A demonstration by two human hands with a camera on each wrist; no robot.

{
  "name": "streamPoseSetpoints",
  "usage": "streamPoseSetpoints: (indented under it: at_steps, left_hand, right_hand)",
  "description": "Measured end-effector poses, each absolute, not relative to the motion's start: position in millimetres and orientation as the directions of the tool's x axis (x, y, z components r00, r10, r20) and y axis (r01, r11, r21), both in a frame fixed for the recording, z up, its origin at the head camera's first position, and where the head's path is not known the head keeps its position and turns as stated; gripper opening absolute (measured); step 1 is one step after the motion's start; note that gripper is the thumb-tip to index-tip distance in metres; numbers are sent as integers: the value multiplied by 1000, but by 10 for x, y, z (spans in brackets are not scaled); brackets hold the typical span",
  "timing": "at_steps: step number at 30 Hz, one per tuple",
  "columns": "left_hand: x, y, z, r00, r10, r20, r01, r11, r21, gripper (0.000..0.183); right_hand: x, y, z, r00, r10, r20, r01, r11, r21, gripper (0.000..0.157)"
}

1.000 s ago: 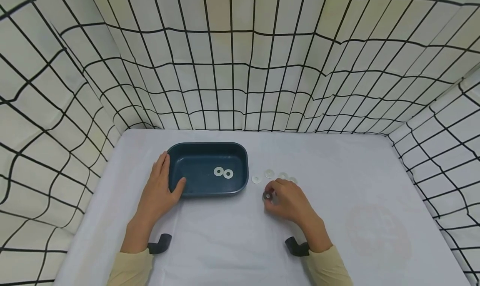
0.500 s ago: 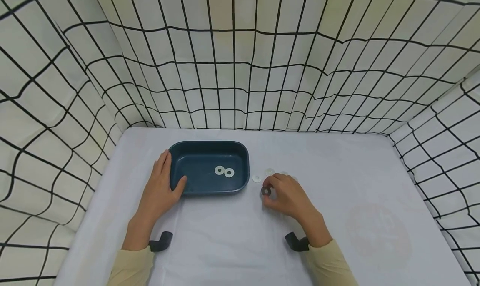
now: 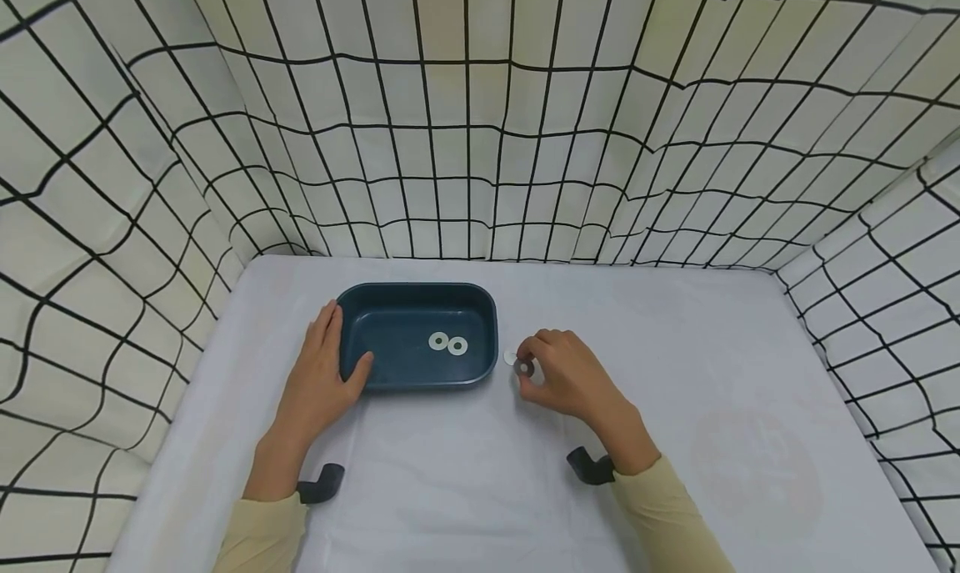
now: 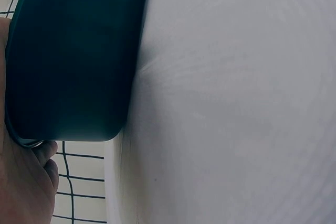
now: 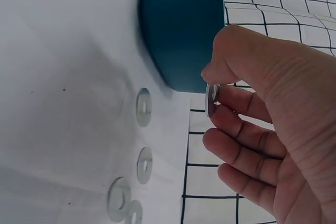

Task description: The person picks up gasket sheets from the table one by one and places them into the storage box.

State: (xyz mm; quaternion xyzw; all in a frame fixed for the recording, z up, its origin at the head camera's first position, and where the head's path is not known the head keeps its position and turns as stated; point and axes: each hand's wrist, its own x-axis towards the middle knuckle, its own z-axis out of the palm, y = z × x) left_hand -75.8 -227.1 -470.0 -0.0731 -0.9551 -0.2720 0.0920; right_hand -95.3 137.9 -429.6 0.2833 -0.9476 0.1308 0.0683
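My right hand [image 3: 572, 381] pinches a grey metal washer [image 3: 524, 368] between thumb and fingers, just off the right end of a dark blue-green tray [image 3: 418, 385]. In the right wrist view that washer [image 5: 211, 99] is seen nearly edge-on, with the remaining fingers loosely bent below it. My left hand [image 3: 318, 381] rests on the tray's left end, straight fingers along the side and thumb over the front rim. Inside the tray, a washer [image 3: 438, 341] and another washer [image 3: 457, 346] lie flat, side by side.
Several more washers lie on the white cloth; one washer [image 3: 510, 357] shows beside my right fingertips, and others, such as this washer [image 5: 144, 165], appear in the right wrist view. Black netting [image 3: 480, 152] over white sheeting surrounds the table [image 3: 675, 339] at back and sides.
My right hand has moved away from my body and slightly left, closer to the tray, carrying the pinched washer. It now hides most loose washers in the head view. The left hand stays put.
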Motion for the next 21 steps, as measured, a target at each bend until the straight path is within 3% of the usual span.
streamPoseSetpoints:
  at_steps: [21]
  left_hand:
    - [-754, -2264, -4701, -976, 83, 202, 177, 842, 509, 85]
  right_hand:
    - [-1072, 1113, -4000, -776, -589, 225, -626, 761, -169, 13]
